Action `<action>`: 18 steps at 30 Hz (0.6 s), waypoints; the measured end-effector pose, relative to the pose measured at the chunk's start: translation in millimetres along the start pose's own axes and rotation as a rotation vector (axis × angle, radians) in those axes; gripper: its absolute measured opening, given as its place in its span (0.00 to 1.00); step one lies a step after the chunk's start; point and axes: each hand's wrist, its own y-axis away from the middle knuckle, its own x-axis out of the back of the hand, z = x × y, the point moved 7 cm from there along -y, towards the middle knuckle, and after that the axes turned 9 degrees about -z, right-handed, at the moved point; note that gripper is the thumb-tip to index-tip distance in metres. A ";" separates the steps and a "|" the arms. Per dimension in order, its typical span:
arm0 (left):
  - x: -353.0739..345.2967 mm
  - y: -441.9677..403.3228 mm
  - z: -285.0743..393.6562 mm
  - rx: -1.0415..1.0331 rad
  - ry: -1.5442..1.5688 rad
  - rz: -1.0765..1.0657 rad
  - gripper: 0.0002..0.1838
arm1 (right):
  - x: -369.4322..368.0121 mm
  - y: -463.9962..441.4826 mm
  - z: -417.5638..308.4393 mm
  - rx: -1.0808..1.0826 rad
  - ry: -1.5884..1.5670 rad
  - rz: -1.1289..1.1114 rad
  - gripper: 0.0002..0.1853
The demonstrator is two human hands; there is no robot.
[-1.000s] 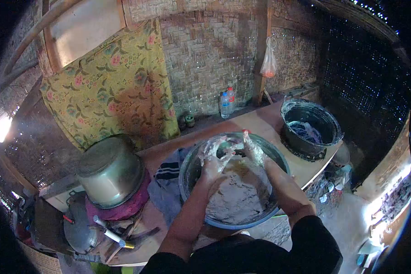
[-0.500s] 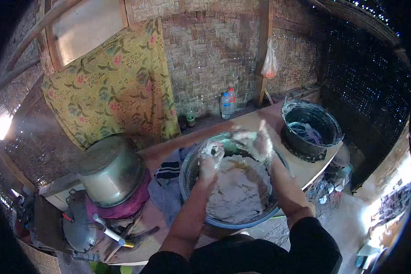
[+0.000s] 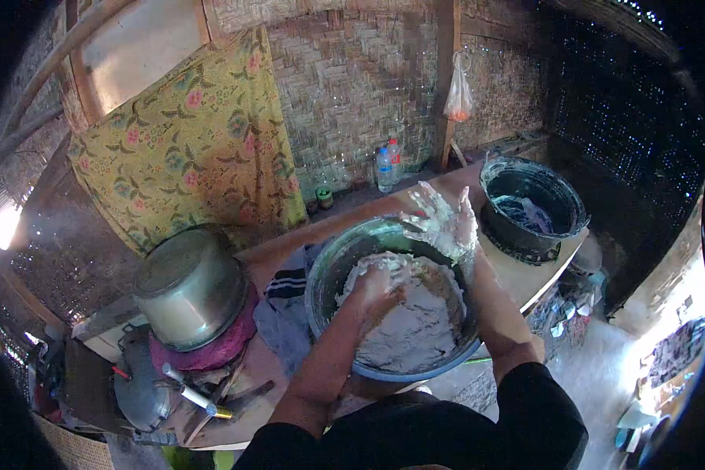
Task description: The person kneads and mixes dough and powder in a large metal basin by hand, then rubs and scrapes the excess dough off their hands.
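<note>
A wide basin [image 3: 315, 313] holds a mound of pale, floury dough mix [image 3: 415, 329], with a browner, damp-looking patch near its far side. My left hand [image 3: 377, 282] is down in the basin on the mound, its whitened fingers partly sunk in the flour and seeming loosely apart. Over the far right rim, my right hand [image 3: 446, 225] is raised and open with fingers spread. White paste coats its palm and fingers, and it holds nothing.
A dark bucket [image 3: 497, 184] with whitish residue stands right of the basin. To the left are a large metal pot [image 3: 188, 290] on a pink cloth [image 3: 211, 352], a grey cloth [image 3: 282, 333] and a white-handled tool [image 3: 196, 398]. Plastic bottles [image 3: 385, 171] stand by the woven wall.
My left hand has lowered from above the basin onto the mix. My right hand has risen slightly and spread its fingers. The view has shifted a little.
</note>
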 end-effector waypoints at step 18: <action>110.9 29.4 1.7 0.209 0.372 0.771 0.14 | -5.0 -2.4 32.8 -0.225 0.162 0.029 0.44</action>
